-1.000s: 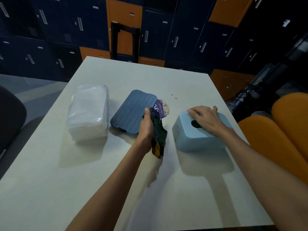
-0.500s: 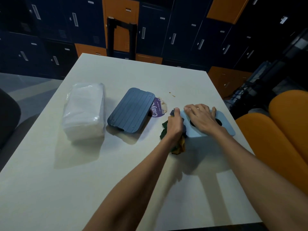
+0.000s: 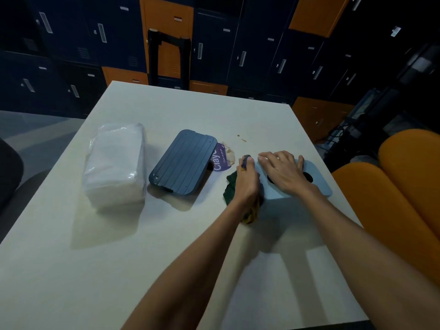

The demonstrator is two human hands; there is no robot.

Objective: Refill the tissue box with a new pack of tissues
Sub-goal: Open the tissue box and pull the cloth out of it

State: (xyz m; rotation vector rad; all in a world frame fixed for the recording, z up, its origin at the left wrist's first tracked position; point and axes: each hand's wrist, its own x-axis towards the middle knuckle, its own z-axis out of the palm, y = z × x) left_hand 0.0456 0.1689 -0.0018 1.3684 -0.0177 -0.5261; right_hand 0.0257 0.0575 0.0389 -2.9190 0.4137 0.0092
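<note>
Tissue pack (image 3: 115,163) lies well left, long axis near–far — left hand (image 3: 246,184), clutching dark wad (image 3: 231,185), nearer; right hand (image 3: 283,172) flat on box (image 3: 319,183).

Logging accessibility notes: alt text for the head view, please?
A person's right hand rests flat on a pale blue box while the left hand grips a crumpled dark wrapper beside it. Further left on the table lie a dark blue lid and a wrapped tissue pack.
</note>
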